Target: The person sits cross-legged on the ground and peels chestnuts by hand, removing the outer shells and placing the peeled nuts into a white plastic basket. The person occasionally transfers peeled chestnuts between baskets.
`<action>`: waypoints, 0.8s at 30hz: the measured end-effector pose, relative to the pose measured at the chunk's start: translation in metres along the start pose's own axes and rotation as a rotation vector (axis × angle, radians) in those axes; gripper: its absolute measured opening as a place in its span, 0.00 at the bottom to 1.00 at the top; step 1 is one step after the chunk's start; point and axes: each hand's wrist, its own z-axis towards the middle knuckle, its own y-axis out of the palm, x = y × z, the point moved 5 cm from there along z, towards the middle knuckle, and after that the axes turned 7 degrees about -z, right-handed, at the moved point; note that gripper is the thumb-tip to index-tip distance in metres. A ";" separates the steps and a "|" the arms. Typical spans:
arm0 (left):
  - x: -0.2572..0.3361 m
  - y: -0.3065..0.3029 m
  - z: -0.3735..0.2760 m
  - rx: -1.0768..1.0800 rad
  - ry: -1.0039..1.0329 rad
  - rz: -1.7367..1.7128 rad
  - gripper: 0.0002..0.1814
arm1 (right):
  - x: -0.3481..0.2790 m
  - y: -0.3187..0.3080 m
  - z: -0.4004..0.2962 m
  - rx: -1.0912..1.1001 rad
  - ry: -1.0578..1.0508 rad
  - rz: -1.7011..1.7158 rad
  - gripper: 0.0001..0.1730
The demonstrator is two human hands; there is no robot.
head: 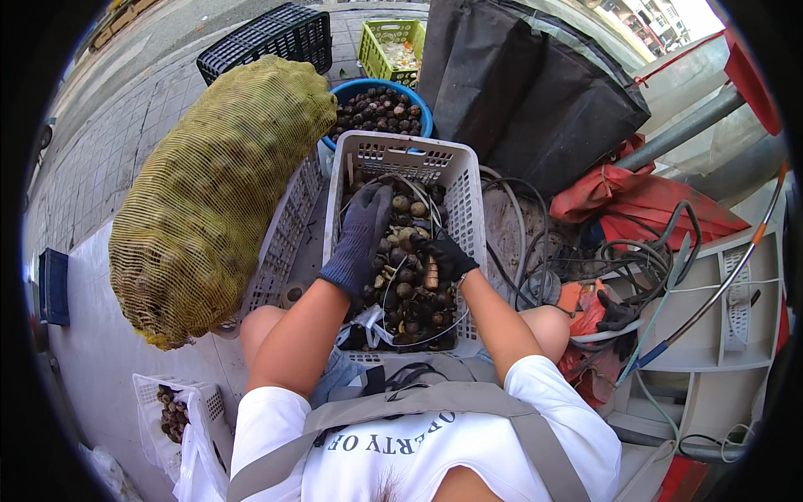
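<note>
A pale grey perforated plastic crate [467, 182] stands between the person's knees, with round brown corms or nuts [404, 290], peelings and a thin pale strap loop [439, 336] inside. My left hand [367, 229], in a dark blue-grey knitted glove, reaches over the crate's left half; its fingertips point away, and whether they hold anything is not visible. My right hand [442, 254], in a black glove, is at the right side of the crate, fingers curled at a tan wooden-looking handle [431, 274]; the tool's other end is hidden. A crumpled plastic bag [372, 326] lies at the near end.
A full yellow mesh sack [207, 194] rests at left on another grey crate [285, 232]. Beyond are a blue tub [428, 119] of dark round produce, a green crate [370, 53] and a black crate [270, 41]. Cables [646, 263] and red sheeting [677, 216] lie at right.
</note>
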 end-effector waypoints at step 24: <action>-0.046 0.034 -0.011 -0.353 -0.133 -0.259 0.37 | -0.128 0.028 -0.076 0.417 -0.483 -0.691 0.22</action>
